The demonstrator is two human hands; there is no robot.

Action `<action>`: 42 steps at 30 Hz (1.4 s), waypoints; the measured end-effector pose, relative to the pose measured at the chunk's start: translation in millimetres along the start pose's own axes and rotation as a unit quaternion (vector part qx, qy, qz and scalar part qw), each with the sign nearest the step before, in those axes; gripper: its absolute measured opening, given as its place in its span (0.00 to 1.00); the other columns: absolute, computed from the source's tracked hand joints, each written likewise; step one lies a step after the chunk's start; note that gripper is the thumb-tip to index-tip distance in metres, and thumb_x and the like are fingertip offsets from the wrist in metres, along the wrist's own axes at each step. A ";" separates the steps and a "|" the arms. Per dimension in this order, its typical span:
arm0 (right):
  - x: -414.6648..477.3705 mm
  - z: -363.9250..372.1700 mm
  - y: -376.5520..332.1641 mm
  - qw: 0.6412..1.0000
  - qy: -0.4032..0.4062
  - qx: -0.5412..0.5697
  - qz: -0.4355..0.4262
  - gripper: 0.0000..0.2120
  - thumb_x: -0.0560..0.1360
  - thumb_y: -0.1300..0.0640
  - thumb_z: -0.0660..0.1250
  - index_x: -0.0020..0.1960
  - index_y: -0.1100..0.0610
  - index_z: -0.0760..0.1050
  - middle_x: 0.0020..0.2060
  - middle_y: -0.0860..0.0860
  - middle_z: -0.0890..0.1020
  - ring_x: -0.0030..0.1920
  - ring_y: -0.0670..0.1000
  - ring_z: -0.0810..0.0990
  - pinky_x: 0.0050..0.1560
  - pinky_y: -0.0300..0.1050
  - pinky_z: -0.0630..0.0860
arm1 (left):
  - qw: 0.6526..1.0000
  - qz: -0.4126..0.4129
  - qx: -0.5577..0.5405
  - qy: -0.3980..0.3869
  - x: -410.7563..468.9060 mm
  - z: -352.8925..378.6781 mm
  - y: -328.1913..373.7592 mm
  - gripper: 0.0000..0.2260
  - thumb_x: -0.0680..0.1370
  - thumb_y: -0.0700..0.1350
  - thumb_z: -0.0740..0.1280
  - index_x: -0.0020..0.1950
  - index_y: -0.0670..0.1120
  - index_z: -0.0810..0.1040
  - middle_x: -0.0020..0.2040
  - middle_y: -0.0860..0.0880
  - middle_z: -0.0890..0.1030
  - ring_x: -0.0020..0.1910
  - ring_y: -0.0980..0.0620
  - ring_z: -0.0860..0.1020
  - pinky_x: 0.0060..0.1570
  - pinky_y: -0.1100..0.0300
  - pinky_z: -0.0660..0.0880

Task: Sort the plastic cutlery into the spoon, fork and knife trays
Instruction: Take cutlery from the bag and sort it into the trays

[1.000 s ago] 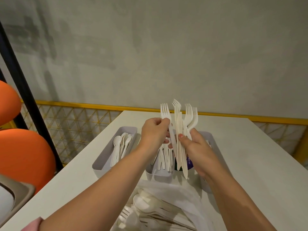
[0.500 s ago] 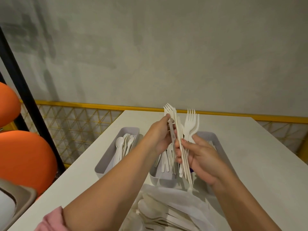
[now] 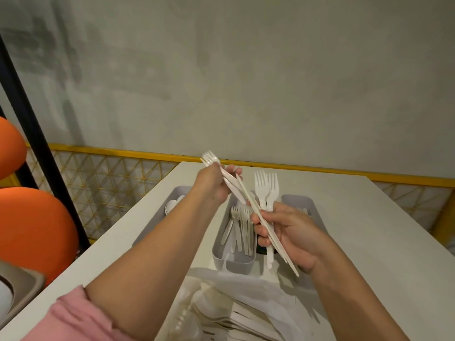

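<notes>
Leftward and up goes the left hand [image 3: 214, 185], which half a second ago was pressed against the bundle and now has its fingers curled round a fork [image 3: 210, 159], tines pointing up and away, the handle end nearly clear of the rest. Right hand [image 3: 290, 232] grips what remains: two forks [image 3: 266, 190] standing upright above its thumb and a thin strip [image 3: 247, 193] seen edge-on, slanting across its fingers, probably a knife, though I cannot be sure. To finish this step well, draw the fork fully free before lowering it, so its handle does not drag the strip along, then lay it flat in the fork tray [image 3: 240, 263] directly below both hands, tines matching those already inside. Spoon tray [image 3: 179, 189] sits beneath the left forearm, largely hidden; knife tray [image 3: 305, 200] lies just beyond the right hand. Nearer the body than both wrists, a plastic bag [image 3: 258, 286] holds more unsorted cutlery. All rests on a white table [image 3: 369, 242] facing a grey wall [image 3: 246, 82], with a yellow rail [image 3: 123, 153], a black post [image 3: 32, 143] and an orange chair [image 3: 32, 230] out beyond the left elbow.
</notes>
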State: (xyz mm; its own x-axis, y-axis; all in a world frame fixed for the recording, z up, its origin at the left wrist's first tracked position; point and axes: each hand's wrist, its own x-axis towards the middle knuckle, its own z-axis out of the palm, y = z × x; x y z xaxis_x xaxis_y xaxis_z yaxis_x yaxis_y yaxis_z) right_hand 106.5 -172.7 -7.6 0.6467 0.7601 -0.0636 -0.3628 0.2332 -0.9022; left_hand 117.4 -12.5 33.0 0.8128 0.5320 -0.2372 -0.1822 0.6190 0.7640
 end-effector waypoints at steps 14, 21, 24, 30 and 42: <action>-6.5 -17.3 -16.1 0.979 0.132 -0.154 -0.032 0.04 0.76 0.65 0.62 0.50 0.61 0.74 0.34 0.56 0.77 0.31 0.48 0.74 0.28 0.38 0.72 | 0.765 0.036 0.643 -0.017 21.8 -16.4 -66.6 0.16 0.80 0.35 0.53 0.65 0.31 0.68 0.50 0.37 0.78 0.43 0.44 0.77 0.46 0.55 0.76; -8.7 -18.3 -19.1 0.966 0.159 -0.199 -0.045 0.04 0.77 0.60 0.62 0.48 0.58 0.76 0.35 0.54 0.78 0.35 0.49 0.75 0.35 0.41 0.71 | 0.614 0.068 0.786 0.006 36.8 -23.7 -90.0 0.19 0.80 0.39 0.56 0.70 0.35 0.62 0.69 0.39 0.69 0.67 0.43 0.70 0.64 0.57 0.67; -9.8 -17.3 -19.2 0.959 0.168 -0.221 -0.051 0.07 0.77 0.59 0.63 0.53 0.59 0.76 0.36 0.52 0.78 0.36 0.49 0.75 0.36 0.41 0.70 | 0.593 0.053 0.803 0.012 38.5 -25.3 -94.5 0.22 0.80 0.40 0.57 0.71 0.34 0.59 0.69 0.38 0.66 0.68 0.42 0.68 0.64 0.56 0.67; -11.0 -15.1 -19.6 0.957 0.174 -0.226 -0.051 0.10 0.77 0.59 0.63 0.57 0.59 0.75 0.39 0.53 0.78 0.37 0.49 0.75 0.36 0.42 0.71 | 0.581 0.076 0.809 -0.033 34.2 -26.4 -90.8 0.17 0.80 0.40 0.57 0.68 0.37 0.68 0.67 0.40 0.72 0.66 0.44 0.71 0.62 0.59 0.68; -7.5 -13.3 -18.1 0.957 0.181 -0.219 -0.049 0.12 0.78 0.60 0.61 0.61 0.58 0.73 0.41 0.51 0.79 0.37 0.48 0.75 0.35 0.41 0.71 | 0.879 0.175 0.430 -0.104 -30.7 18.9 -35.8 0.15 0.79 0.53 0.60 0.40 0.44 0.75 0.33 0.49 0.75 0.28 0.53 0.73 0.28 0.62 0.69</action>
State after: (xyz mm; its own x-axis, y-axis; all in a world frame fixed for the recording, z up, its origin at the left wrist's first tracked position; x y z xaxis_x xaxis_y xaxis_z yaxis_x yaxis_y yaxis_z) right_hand 117.2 -190.7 3.6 0.8824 0.4686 -0.0420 -0.0234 -0.0454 -0.9987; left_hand 109.4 -61.9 24.3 0.8904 0.4296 0.1503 -0.0289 -0.2763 0.9606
